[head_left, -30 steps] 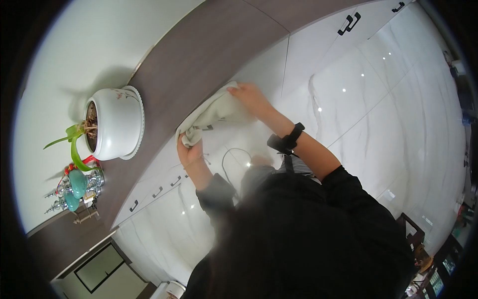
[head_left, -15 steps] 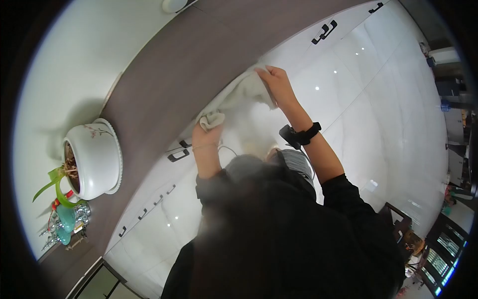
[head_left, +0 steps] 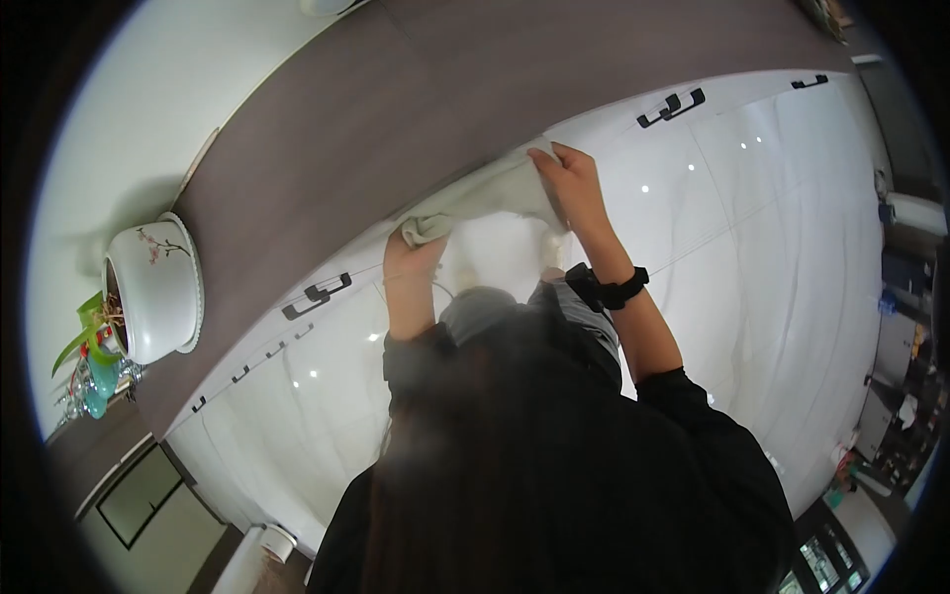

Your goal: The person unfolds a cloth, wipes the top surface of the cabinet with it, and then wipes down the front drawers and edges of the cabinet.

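Note:
A pale grey-green cloth (head_left: 492,191) is stretched between my two hands along the front edge of the dark brown countertop (head_left: 396,109). My left hand (head_left: 413,262) is closed round its bunched end. Its other end is pinched between the thumb and fingers of my right hand (head_left: 572,183), and a corner hangs down beside that hand. A black band (head_left: 621,288) with a small device is on my right wrist.
On the counter at the left stands a white flower pot (head_left: 153,292) with a green plant, near turquoise and silver ornaments (head_left: 99,381). White cabinet fronts with black handles (head_left: 673,107) lie below the counter edge, above a glossy marble-look floor (head_left: 782,247).
The view has turned and shifted along the counter, so the pot appears further left. Both hands still hold the cloth, which looks straighter between them than before.

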A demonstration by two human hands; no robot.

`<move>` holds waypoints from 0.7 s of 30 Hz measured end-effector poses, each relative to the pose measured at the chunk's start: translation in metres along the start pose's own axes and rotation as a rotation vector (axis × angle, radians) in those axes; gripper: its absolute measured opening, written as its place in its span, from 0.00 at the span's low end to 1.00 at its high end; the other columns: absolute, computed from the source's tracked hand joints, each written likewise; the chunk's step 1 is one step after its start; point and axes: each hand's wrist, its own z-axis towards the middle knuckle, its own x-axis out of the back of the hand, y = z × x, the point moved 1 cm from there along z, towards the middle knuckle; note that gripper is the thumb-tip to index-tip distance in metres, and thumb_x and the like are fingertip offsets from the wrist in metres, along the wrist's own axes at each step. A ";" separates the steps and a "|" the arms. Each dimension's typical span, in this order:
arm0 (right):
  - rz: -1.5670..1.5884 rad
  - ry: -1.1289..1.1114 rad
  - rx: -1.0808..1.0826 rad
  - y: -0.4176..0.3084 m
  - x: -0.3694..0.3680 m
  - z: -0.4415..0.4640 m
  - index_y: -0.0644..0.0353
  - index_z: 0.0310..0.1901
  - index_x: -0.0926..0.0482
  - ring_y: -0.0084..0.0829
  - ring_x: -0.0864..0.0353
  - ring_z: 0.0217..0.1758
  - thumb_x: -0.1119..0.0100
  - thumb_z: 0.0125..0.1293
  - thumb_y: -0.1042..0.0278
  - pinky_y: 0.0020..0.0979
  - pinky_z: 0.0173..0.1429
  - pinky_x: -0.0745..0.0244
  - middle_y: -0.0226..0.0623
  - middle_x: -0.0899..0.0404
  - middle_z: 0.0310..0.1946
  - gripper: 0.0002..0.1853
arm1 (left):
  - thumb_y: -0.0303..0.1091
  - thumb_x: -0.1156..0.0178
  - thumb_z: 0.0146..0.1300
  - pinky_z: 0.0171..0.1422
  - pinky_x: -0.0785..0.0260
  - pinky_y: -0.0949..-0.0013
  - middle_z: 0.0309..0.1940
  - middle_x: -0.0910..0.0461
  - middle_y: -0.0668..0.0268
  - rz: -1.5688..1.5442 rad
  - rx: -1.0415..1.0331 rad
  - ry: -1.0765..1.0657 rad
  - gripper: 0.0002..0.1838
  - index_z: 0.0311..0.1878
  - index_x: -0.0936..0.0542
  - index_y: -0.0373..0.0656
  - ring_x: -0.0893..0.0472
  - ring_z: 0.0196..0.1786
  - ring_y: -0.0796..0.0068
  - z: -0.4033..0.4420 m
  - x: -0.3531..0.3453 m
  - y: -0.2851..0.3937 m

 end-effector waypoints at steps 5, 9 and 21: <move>-0.023 0.076 -0.003 -0.009 0.084 0.040 0.65 0.20 0.32 0.17 0.42 0.20 0.41 0.62 0.66 0.27 0.25 0.42 0.26 0.38 0.14 0.17 | 0.30 0.58 0.69 0.53 0.34 0.57 0.38 0.24 0.66 -0.337 0.157 0.047 0.10 0.45 0.26 0.41 0.26 0.44 0.68 0.048 -0.056 -0.068; -0.132 0.153 0.029 -0.019 0.150 0.068 0.69 0.38 0.19 0.21 0.23 0.25 0.43 0.65 0.65 0.22 0.31 0.30 0.34 0.20 0.26 0.13 | 0.29 0.58 0.69 0.55 0.32 0.58 0.41 0.24 0.64 0.579 -0.001 -0.040 0.11 0.45 0.26 0.40 0.25 0.45 0.65 0.066 -0.116 -0.134; -1.106 0.397 0.423 -0.036 0.142 0.072 0.66 0.29 0.23 0.51 0.23 0.21 0.47 0.63 0.63 0.43 0.27 0.30 0.52 0.24 0.18 0.13 | 0.28 0.46 0.60 0.47 0.28 0.68 0.37 0.20 0.62 1.007 -0.425 -0.273 0.08 0.42 0.23 0.41 0.21 0.43 0.68 0.190 -0.068 -0.213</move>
